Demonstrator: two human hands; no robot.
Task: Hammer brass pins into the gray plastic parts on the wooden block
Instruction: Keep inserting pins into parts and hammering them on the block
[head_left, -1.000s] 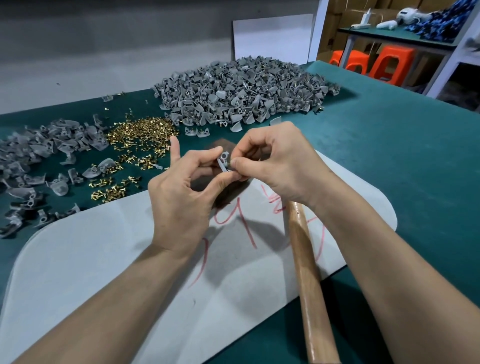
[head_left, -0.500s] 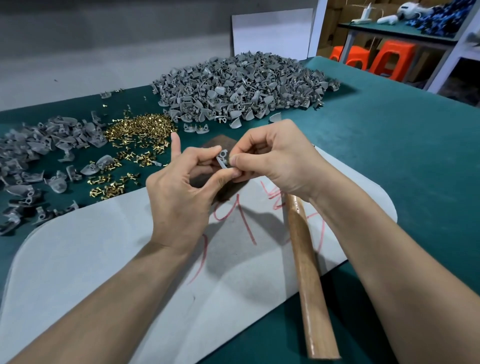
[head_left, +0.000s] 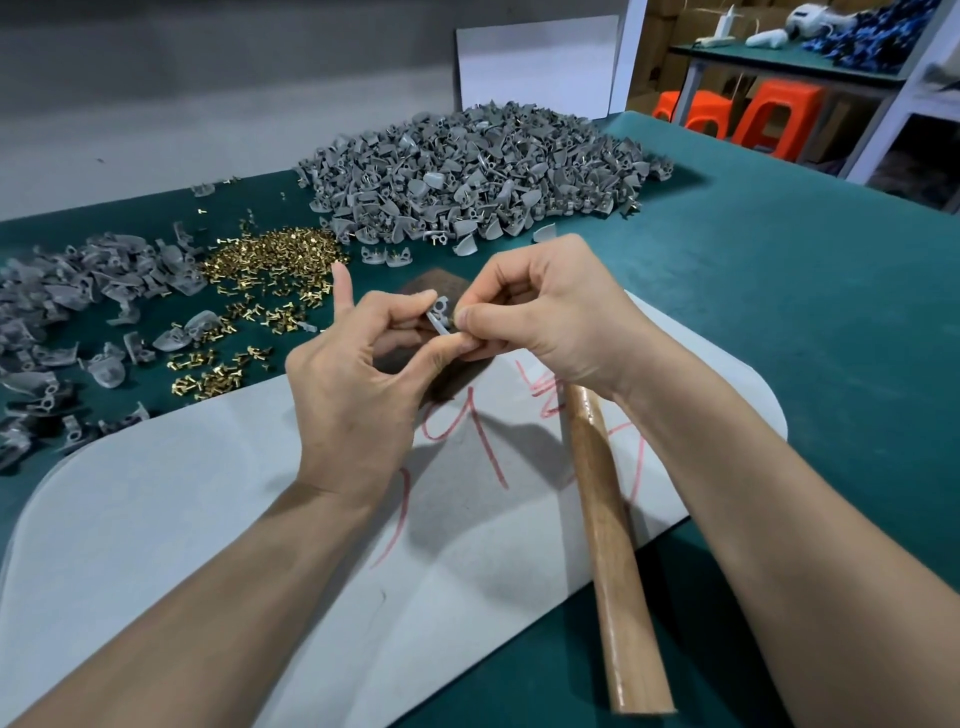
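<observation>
Left hand (head_left: 353, 395) pinches the gray part (head_left: 440, 313), right hand (head_left: 550, 312) pinches a brass pin (head_left: 453, 326): seat it straight in its hole before hammering

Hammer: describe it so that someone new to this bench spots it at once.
On the green table lies a pale mat with red marks. The hammer lies across its right edge, running out from under the right hand. It is the only long wooden thing; its head is hidden.

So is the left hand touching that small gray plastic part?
Touching. The head view shows the left hand pinching the small gray plastic part between thumb and forefinger; the right hand holds a brass pin against it.
</observation>
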